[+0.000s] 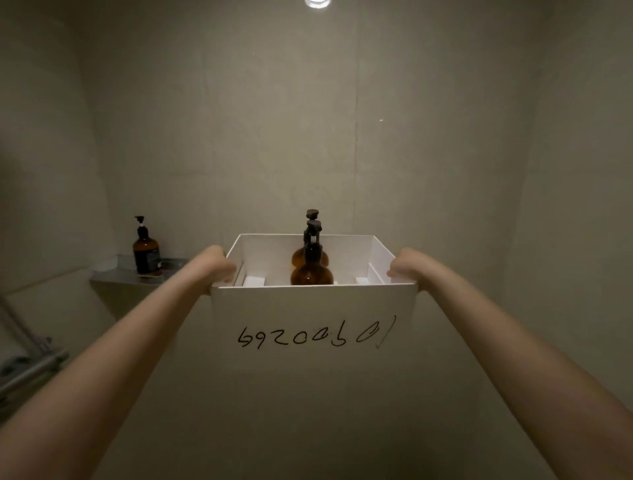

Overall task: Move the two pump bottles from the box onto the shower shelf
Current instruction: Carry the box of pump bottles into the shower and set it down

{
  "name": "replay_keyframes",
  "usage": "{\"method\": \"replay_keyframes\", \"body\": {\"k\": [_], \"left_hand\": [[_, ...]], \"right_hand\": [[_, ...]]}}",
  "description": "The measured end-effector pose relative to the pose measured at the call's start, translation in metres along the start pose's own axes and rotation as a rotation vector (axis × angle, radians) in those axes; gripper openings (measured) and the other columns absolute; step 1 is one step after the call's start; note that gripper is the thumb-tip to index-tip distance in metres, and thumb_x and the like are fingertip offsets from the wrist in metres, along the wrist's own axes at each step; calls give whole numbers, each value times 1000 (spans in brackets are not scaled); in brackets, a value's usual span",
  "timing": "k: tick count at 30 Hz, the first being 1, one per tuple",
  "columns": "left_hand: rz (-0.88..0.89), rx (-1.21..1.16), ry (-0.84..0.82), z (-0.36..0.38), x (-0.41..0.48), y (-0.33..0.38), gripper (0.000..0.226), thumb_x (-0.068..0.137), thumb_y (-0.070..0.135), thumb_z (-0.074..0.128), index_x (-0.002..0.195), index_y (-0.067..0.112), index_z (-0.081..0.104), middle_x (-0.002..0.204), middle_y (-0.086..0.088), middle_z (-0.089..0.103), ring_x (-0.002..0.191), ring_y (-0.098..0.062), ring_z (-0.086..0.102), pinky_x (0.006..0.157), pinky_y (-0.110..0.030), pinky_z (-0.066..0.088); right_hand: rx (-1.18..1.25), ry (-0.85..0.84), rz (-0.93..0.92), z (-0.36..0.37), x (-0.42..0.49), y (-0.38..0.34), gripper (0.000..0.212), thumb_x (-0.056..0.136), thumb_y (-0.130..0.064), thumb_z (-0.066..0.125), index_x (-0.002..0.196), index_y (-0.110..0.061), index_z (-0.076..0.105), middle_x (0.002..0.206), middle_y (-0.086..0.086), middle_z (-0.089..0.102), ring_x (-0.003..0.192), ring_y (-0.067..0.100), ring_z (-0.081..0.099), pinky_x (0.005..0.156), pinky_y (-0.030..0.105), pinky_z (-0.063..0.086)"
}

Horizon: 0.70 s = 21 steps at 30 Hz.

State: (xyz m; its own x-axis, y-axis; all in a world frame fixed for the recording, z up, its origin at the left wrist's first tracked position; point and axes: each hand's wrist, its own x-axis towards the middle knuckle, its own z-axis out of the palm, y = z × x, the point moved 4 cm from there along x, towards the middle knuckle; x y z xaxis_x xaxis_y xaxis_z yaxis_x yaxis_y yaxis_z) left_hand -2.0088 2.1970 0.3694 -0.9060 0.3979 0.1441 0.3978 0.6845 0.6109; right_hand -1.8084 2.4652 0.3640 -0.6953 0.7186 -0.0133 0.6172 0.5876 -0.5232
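Note:
I hold a white open-topped box [313, 308] up in front of me, with handwriting on its near wall. My left hand [221, 265] grips its left wall and my right hand [404, 267] grips its right wall. Two amber pump bottles stand upright inside, one behind the other: the near bottle [311, 272] and the far bottle [298, 256], both with dark pump heads. The shower shelf [120, 279] is a grey metal ledge on the wall, to the left of the box.
Another amber pump bottle [146, 251] with a dark label stands on the shelf. A metal shower rail [30, 368] runs across the lower left. Plain grey walls surround the stall, with a lamp [317, 2] overhead.

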Motion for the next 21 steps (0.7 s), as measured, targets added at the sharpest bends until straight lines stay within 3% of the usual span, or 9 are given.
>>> {"method": "replay_keyframes", "body": {"k": [3, 5, 9, 13, 17, 21], "left_hand": [[-46, 22, 65, -19, 27, -13, 9, 79, -2, 54, 87, 0, 52, 70, -10, 47, 61, -20, 46, 45, -27, 34], [-78, 36, 106, -31, 39, -26, 8, 77, -3, 55, 85, -1, 53, 68, -10, 46, 59, -19, 44, 45, -27, 31], [-192, 30, 164, -49, 57, -60, 12, 76, -6, 52, 87, -2, 54, 67, -11, 47, 59, -20, 45, 45, -26, 32], [-328, -15, 253, -59, 64, -97, 16, 77, -8, 48, 88, 1, 54, 65, -11, 49, 57, -21, 48, 47, -24, 37], [-476, -6, 349, -68, 65, -134, 25, 75, -7, 49, 99, -5, 56, 78, -18, 56, 69, -28, 55, 52, -28, 42], [-632, 30, 461, -77, 53, -159, 15, 73, -6, 51, 86, -3, 57, 73, -17, 54, 64, -26, 52, 51, -25, 37]], "right_hand": [[92, -27, -77, 9, 42, -34, 25, 90, -4, 48, 113, 2, 56, 95, 14, 49, 53, 16, 43, 36, 17, 36], [128, -50, -135, 19, 68, -56, 34, 90, -6, 50, 122, 3, 53, 98, 14, 51, 53, 14, 41, 45, 20, 35], [61, -133, -247, 52, 116, -107, 31, 90, -4, 48, 118, 5, 56, 119, 23, 60, 53, 16, 45, 39, 18, 31], [5, -242, -379, 96, 155, -160, 29, 91, 0, 43, 115, 9, 56, 118, 27, 59, 55, 21, 48, 33, 18, 31], [9, -347, -512, 141, 183, -210, 30, 91, 1, 43, 118, 9, 55, 118, 27, 58, 70, 27, 52, 41, 23, 32], [-4, -442, -637, 180, 205, -258, 31, 91, -1, 44, 120, 9, 53, 118, 26, 59, 75, 28, 54, 41, 24, 33]]}}
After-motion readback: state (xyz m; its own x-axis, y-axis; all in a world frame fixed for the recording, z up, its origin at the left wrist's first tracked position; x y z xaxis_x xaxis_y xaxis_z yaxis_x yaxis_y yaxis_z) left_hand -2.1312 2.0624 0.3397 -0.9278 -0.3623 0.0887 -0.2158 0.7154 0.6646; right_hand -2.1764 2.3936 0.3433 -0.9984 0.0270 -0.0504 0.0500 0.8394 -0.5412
